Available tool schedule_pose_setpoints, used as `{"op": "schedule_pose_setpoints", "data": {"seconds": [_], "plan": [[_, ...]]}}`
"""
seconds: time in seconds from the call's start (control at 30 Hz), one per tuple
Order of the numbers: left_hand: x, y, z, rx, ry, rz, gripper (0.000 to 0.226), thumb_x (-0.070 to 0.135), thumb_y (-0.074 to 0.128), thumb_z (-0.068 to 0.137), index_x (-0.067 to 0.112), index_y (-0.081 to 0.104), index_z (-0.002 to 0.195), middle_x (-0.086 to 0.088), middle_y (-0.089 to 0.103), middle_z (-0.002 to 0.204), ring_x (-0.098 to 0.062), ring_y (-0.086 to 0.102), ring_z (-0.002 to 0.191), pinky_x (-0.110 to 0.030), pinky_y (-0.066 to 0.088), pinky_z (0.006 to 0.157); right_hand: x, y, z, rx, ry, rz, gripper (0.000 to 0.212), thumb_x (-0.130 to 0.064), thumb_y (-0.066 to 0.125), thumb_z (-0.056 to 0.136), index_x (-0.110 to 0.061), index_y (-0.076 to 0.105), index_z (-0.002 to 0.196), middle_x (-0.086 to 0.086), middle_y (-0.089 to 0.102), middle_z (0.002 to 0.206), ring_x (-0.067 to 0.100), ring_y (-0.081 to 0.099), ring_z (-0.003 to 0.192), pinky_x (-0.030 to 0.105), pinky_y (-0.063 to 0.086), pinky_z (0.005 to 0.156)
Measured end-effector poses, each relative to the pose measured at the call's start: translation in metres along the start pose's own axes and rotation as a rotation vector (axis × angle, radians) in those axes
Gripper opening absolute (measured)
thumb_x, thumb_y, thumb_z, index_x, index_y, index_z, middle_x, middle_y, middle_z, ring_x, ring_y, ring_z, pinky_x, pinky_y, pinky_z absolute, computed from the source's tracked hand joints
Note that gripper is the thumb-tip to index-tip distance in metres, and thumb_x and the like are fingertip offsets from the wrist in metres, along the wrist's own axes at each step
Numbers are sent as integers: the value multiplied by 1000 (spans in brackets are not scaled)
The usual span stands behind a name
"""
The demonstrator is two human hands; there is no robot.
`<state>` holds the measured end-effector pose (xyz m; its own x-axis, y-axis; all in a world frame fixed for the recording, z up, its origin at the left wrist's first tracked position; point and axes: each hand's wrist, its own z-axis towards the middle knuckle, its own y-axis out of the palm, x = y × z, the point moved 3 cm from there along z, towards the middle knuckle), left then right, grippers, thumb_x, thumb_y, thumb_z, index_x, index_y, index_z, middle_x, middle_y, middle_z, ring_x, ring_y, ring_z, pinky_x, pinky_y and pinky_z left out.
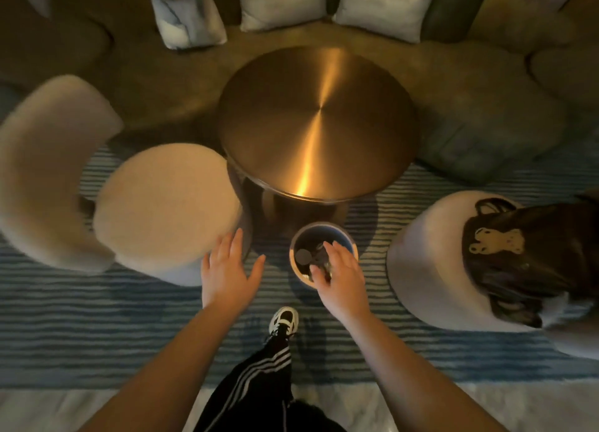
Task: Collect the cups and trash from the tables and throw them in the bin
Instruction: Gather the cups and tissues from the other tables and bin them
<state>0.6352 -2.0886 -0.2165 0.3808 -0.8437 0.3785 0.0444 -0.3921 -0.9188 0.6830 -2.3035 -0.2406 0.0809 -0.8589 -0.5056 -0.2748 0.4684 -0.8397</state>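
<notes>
Right hand [340,277] over the bin [324,253], dropping trash.
Its fingers curl around something unclear; left hand [228,269] spread wide, empty. The far round table [317,123] looks cleared.

Single head-worn wide-angle view, looking steeply down and forward from standing height. Round metal worktop [317,123] at centre, its near edge just beyond a small bin [324,237] on the striped rug [97,318]. Both forearms reaching in from the bottom edge, close to the lens. Sofa cushions [282,3] bowed along the top edge.
</notes>
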Motion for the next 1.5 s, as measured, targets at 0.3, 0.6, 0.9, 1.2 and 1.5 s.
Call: {"op": "schedule_pose_setpoints", "data": {"seconds": [0.3, 0.6, 0.9, 1.2, 1.5], "plan": [[-122, -96, -122, 188, -384, -34, 74, 60, 36, 91, 19, 20, 150, -6, 24, 155, -23, 13, 144, -48, 13, 115, -162, 30, -62, -202, -357, -7, 59, -48, 44, 94, -20, 33, 145, 4, 32, 153, 20, 24, 142, 40, 22, 115], [-287, -181, -174, 380, -702, -50, 71, 59, 39, 91, 16, 30, 146, -8, 34, 150, -24, 23, 141, -50, 19, 113, -357, 115, -65, -367, -714, -47, 53, -48, 46, 93, -18, 41, 137, 5, 47, 139, 24, 39, 130, 38, 33, 106], [-531, -254, -93, 425, -852, -57, 72, 62, 32, 90, 20, 25, 149, -5, 29, 153, -21, 14, 143, -47, 12, 116, -598, 277, 13, -401, -840, -79, 57, -48, 43, 95, -17, 37, 142, 7, 40, 147, 25, 35, 134, 40, 31, 111], [-740, -388, 35, 349, -825, -77, 73, 63, 29, 91, 20, 20, 150, -2, 22, 156, -19, 9, 145, -48, 8, 117, -833, 366, 100, -432, -760, -83, 56, -47, 43, 96, -18, 36, 143, 6, 39, 147, 23, 36, 134, 41, 35, 110], [-901, -457, 228, 292, -822, -107, 73, 60, 29, 92, 19, 17, 151, -3, 19, 157, -20, 7, 145, -47, 7, 117, -1009, 468, 241, -381, -763, -78, 54, -42, 46, 95, -15, 38, 141, 8, 42, 143, 23, 40, 130, 40, 39, 105]]}}
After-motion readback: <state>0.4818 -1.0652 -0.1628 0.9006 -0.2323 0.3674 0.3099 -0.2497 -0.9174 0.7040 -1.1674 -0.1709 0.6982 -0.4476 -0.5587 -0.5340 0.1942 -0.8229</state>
